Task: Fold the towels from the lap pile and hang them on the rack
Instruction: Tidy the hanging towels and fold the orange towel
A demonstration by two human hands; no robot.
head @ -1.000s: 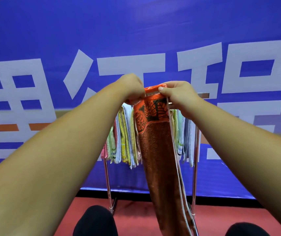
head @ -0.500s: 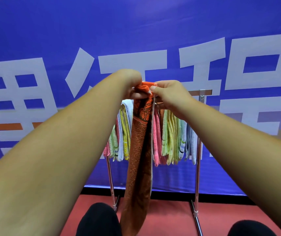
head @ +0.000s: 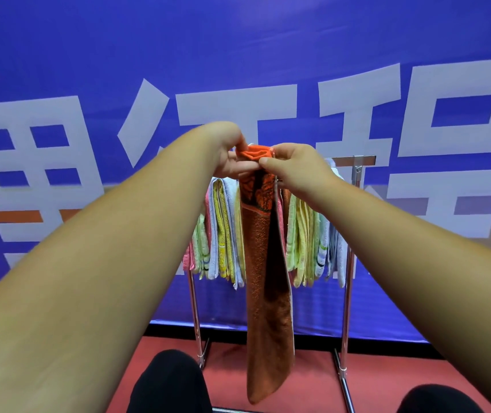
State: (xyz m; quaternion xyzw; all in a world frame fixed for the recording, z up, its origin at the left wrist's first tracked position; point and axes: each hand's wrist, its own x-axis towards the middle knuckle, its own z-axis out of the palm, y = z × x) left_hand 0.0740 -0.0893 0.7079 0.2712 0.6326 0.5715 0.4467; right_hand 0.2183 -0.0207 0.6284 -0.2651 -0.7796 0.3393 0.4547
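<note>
Since half a second ago: orange towel (head: 268,293) has turned, now showing a dark inner fold and a pale right edge. Terry, dark patterned band near the top, folded lengthwise, hanging in front of the rack (head: 347,293). Left hand (head: 229,156) and right hand (head: 294,165) both pinch its bunched top edge. Rack: chrome, holding hung towels (head: 223,234) in pink, yellow, green, white. Blue banner (head: 238,55) with white characters behind; red floor (head: 312,383).

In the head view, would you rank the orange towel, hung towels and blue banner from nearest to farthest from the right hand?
1. Pinched by the right hand: orange towel.
2. Just beyond, on the rack: hung towels.
3. Behind the rack: blue banner.
</note>
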